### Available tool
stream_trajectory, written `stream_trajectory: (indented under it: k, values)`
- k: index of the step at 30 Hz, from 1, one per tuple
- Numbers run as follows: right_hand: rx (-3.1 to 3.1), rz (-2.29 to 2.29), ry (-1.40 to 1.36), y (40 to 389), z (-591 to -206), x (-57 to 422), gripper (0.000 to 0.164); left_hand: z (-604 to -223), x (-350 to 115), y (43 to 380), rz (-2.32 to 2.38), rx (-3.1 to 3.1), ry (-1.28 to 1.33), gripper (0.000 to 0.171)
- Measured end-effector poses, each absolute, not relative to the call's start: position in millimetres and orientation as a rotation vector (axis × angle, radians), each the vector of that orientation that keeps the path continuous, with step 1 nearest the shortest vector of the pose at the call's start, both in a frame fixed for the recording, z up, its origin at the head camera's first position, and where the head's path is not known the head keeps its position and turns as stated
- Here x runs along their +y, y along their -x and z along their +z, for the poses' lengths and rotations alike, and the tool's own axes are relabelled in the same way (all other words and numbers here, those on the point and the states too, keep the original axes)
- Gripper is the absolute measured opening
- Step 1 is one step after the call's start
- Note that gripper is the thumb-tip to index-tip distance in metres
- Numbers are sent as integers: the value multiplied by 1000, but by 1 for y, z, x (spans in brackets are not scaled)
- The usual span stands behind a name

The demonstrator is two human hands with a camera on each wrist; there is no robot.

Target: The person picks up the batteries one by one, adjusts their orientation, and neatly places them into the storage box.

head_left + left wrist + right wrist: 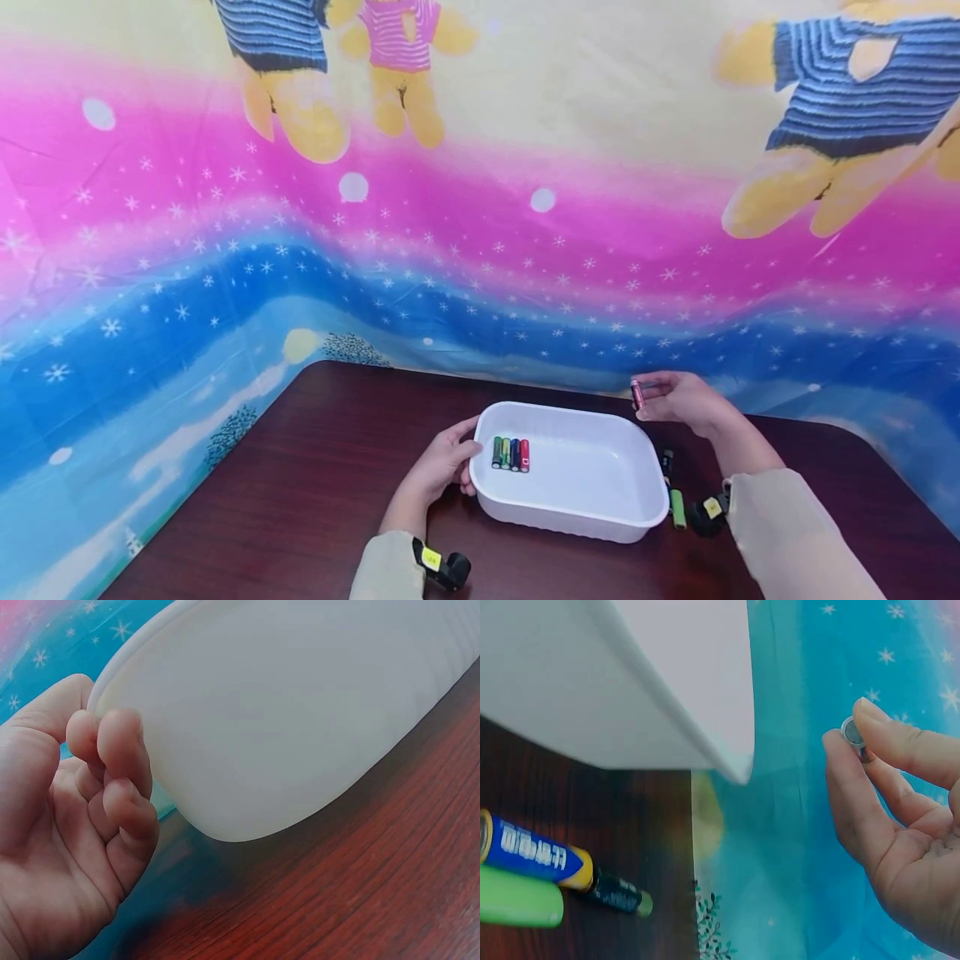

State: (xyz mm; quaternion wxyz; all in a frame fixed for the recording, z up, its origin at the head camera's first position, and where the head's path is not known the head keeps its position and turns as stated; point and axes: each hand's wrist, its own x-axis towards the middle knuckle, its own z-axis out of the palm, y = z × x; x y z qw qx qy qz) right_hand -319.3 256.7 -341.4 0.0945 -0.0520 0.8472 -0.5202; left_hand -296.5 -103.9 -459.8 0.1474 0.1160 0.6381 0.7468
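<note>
A white plastic basin (pixel 577 525) stands on the table. My left hand (pixel 438 462) grips its left rim, thumb on top and fingers curled against the outer wall (pixel 247 735). Inside, near the left end, several batteries lie side by side in a row, among them a red battery (pixel 524 456) and a green battery (pixel 497 452). Off the basin's back right corner, my right hand (pixel 686 400) pinches a red battery (pixel 637 394) between thumb and fingertips. In the right wrist view, the round silver end of that battery (pixel 853 732) shows between the fingers.
Right of the basin lie a light green battery (pixel 517 898), a blue and yellow battery (pixel 536 851) and a black battery (pixel 619 892). The dark wooden table (pixel 315 483) ends at a printed cloth backdrop (pixel 480 275) behind it. Each wrist wears a black camera mount.
</note>
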Motion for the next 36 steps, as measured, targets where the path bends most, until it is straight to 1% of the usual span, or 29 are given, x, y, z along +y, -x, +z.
stream_trajectory:
  k: [7, 19, 36]
  values:
    - [2442, -1574, 214, 325, -340, 241, 64, -458, -103, 296, 2157, 1827, -335, 56]
    - [2348, -1576, 221, 334, -338, 223, 65, -459, -103, 299, 2158, 1842, -322, 56]
    - [2325, -1558, 267, 343, -347, 201, 64, -459, -103, 297, 2155, 1851, -325, 57]
